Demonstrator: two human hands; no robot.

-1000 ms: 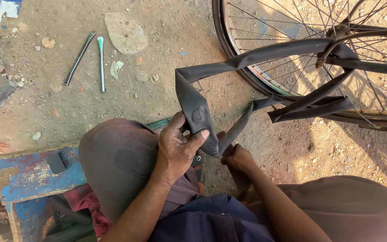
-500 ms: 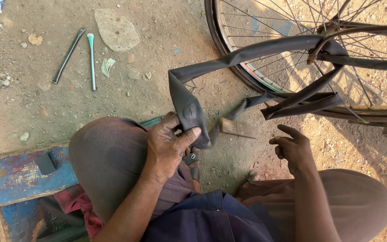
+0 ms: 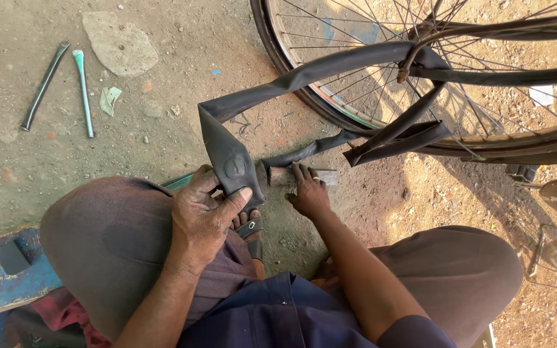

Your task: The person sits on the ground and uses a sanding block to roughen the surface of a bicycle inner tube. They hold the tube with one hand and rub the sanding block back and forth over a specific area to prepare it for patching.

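Pinching a fold of the black inner tube [image 3: 230,161] against your knee, your left hand [image 3: 201,216] has its thumb pressed flat on the rubber and the other fingers curled behind it. A round patch shows on the tube just above that thumb. From your grip the tube runs up and to the right, draping over the frame of the bicycle wheel [image 3: 369,96] and hanging back down in flattened loops beside the rim.

Your right hand [image 3: 309,191] reaches forward to the ground, fingers spread and lying on top of a small wooden block [image 3: 278,175] that sits in the dirt just under the lower strand of tube. It rests on the block without closing around it.

Off to your left, well apart from both hands, two tyre levers [image 3: 66,84] lie side by side on the dirt, one dark and one pale, near a flat stone [image 3: 120,42]. You sit on a worn blue bench [image 3: 1,283], and a sandal strap is visible on your foot just below your left hand.
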